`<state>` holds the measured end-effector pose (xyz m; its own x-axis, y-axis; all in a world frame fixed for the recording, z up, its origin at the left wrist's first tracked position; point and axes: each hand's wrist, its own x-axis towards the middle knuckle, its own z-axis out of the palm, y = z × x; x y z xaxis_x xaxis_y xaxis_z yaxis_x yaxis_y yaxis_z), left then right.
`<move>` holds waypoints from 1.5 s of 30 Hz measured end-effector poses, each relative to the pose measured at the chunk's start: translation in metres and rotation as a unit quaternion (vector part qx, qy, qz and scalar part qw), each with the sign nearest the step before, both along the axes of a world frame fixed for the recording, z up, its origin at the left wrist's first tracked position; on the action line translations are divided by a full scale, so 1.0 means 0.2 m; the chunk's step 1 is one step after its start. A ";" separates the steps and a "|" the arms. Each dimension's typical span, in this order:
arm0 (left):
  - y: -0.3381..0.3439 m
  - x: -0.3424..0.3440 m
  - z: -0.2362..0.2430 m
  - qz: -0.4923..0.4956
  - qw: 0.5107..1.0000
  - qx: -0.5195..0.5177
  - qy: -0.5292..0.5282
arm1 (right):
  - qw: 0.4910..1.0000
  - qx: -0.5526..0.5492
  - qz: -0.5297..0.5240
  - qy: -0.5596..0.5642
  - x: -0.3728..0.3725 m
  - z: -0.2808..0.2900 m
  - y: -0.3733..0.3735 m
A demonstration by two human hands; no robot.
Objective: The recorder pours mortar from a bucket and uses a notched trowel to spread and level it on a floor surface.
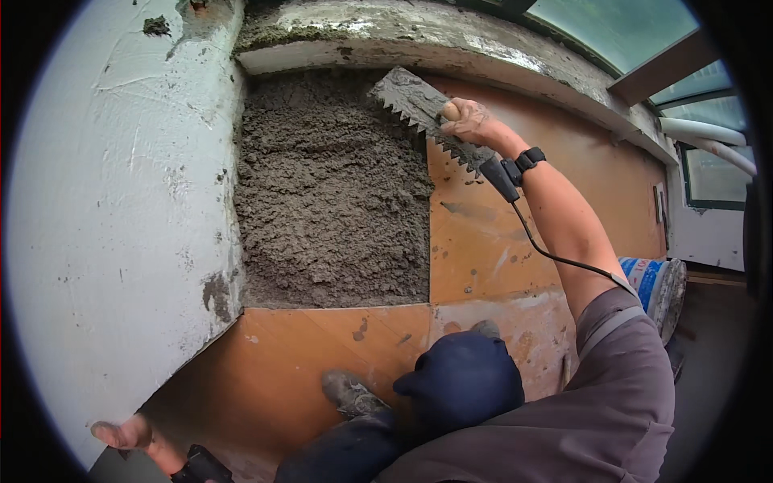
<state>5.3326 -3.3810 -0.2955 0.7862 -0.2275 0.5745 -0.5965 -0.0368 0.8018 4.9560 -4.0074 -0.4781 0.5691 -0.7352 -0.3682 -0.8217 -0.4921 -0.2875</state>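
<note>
My right hand [469,122] is closed round the wooden handle of a notched trowel [411,98]. The trowel's blade is smeared with grey mortar, and its toothed edge faces left and toward me. Its far end overlaps the far right part of a rough bed of wet mortar [330,193]; its near end hangs over an orange tile [483,241]. At the lower left, my left hand [125,433] lies against the end of the white wall [121,217] with its fingers stretched out. It holds nothing that I can see.
Orange tiles [298,338] border the mortar on the near and right sides. A concrete ledge [451,40] runs along the far side below windows [612,28]. On the right stand a blue-and-white bucket [656,290] and white pipes [708,133]. My shoe [352,392] rests on the near tiles.
</note>
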 end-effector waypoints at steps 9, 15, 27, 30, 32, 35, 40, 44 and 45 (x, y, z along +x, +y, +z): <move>0.28 0.31 -0.08 0.206 0.866 0.219 -0.400 | 0.902 0.276 -0.298 -0.148 -0.38 -0.07 0.38; 0.13 0.27 0.01 0.265 0.681 0.366 -0.576 | 0.957 0.275 -0.033 -0.090 -0.34 -0.19 0.85; -0.15 0.14 -0.06 0.069 0.961 0.019 -0.266 | 0.968 0.223 0.060 -0.096 -0.72 -0.09 1.22; -0.20 0.08 0.01 0.024 0.965 -0.081 -0.247 | 0.913 0.325 -0.175 -0.175 -0.72 0.00 1.28; -0.27 0.01 -0.01 0.013 0.962 -0.118 -0.245 | 0.840 0.382 -0.336 -0.190 -0.70 0.00 1.32; -0.41 -0.15 0.03 0.084 0.977 -0.005 -0.196 | 0.768 0.341 -0.442 -0.315 -0.56 -0.16 1.36; -0.46 -0.19 0.06 0.119 0.959 0.013 -0.259 | 0.831 0.424 -0.209 -0.294 0.00 -0.23 1.52; -0.35 -0.16 0.02 0.104 0.967 0.028 -0.232 | 0.875 0.451 -0.065 -0.164 0.37 -0.25 1.64; -0.31 -0.14 -0.03 0.088 0.979 0.042 -0.181 | 0.904 0.414 -0.016 -0.111 0.45 -0.21 1.63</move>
